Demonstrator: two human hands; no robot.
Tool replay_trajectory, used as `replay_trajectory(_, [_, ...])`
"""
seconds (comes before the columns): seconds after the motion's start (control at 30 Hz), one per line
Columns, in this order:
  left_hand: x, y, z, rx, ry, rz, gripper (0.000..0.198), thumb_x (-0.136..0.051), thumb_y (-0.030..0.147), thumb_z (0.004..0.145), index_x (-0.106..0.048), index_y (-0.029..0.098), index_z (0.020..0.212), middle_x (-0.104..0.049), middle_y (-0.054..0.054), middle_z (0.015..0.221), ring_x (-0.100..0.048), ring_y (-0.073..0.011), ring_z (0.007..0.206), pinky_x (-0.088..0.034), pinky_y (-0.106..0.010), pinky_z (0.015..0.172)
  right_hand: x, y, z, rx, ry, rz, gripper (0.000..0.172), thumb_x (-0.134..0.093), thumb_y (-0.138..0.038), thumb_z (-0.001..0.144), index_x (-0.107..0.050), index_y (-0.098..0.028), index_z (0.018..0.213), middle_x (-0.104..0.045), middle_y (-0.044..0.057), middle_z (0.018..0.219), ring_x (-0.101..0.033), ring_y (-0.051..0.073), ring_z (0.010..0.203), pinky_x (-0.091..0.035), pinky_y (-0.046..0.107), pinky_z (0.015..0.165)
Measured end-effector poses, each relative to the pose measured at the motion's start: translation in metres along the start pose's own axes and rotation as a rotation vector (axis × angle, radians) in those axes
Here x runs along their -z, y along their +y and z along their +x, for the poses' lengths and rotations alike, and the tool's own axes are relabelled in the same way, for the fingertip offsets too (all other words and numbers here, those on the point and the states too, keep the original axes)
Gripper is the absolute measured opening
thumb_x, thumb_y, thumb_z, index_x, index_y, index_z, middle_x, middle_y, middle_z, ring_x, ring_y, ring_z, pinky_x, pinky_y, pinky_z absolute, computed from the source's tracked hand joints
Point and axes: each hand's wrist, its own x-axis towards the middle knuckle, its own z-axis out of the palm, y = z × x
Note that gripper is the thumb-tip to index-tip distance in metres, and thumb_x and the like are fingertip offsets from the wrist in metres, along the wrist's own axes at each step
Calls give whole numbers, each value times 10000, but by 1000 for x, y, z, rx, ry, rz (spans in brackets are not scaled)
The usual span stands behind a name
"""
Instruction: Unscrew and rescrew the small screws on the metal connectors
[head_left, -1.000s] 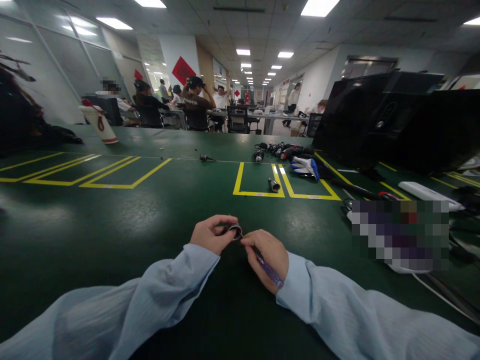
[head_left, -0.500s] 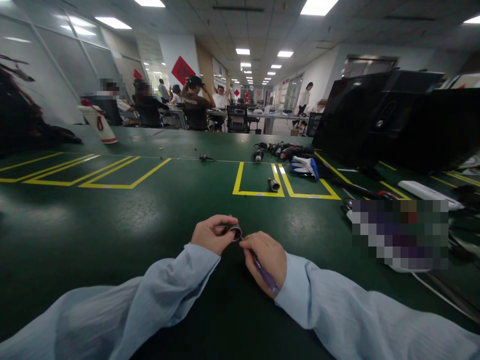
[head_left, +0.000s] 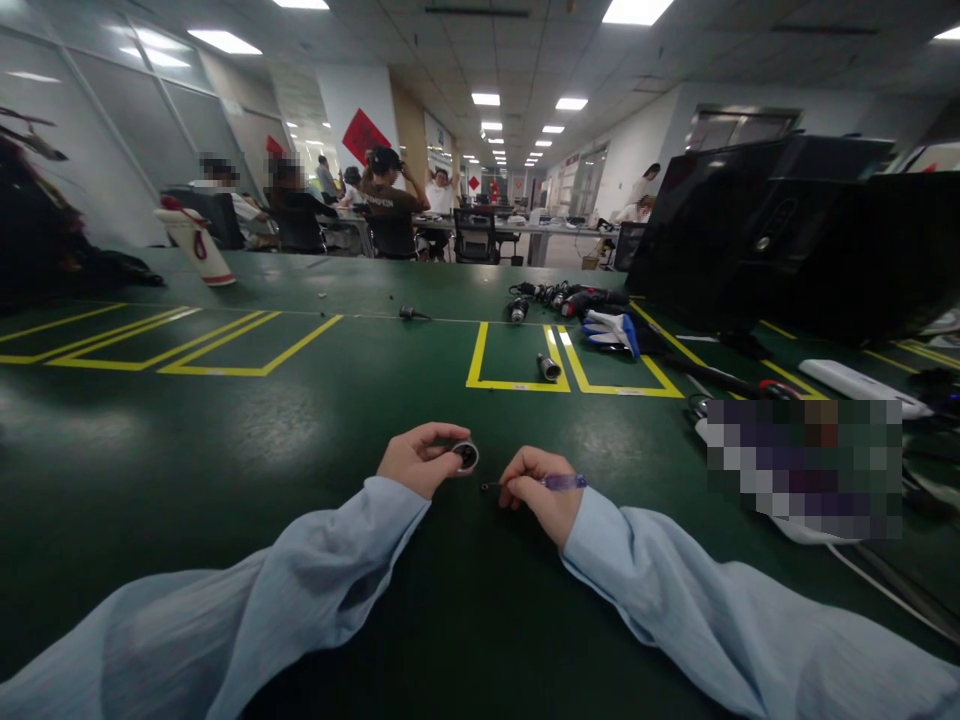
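Between the thumb and fingers of my left hand (head_left: 421, 458) is a short round metal connector shell (head_left: 466, 457), its open end turned toward me and dark inside. My right hand (head_left: 541, 488) is closed around a small screwdriver (head_left: 562, 482) with a clear purple handle. The thin shaft points left, and a tiny dark piece (head_left: 485, 487) sits at its tip; I cannot make out what it is. A gap separates the tip from the shell. Both hands are just above the green table (head_left: 300, 440).
Another metal connector (head_left: 548, 368) lies inside a yellow taped box. Farther back are a dark connector with a tail (head_left: 412, 313), a connector piece (head_left: 517, 309), tangled cables and a blue-white glove (head_left: 611, 333). A black monitor (head_left: 712, 240) and white power strip (head_left: 862, 390) stand right.
My right hand has drawn the screwdriver away from the shell and swung it from steeply slanted to nearly level. My left hand has turned the shell's opening more toward me.
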Motion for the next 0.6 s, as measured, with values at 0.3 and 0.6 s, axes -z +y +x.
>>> replay_trajectory(0.3, [0,1,0,18,-4,-11,284,-627,101,493,-620,83,776,-676,-44,665,-647,-185,643,-553,-349,666,0,0,-1,6,-9,-6,109,-435,-94,607,-511,-167,582,-539,-30,466,-499,109,446,-395,219,449])
replay_trajectory(0.6, [1,1,-3,-15,-71,-4,391,-687,125,465,-638,113,852,-692,-49,772,-649,-207,758,-512,-360,785,1,-11,-17,485,52,-301,119,-448,-111,720,-550,-172,714,-574,10,641,-535,125,599,-422,248,579])
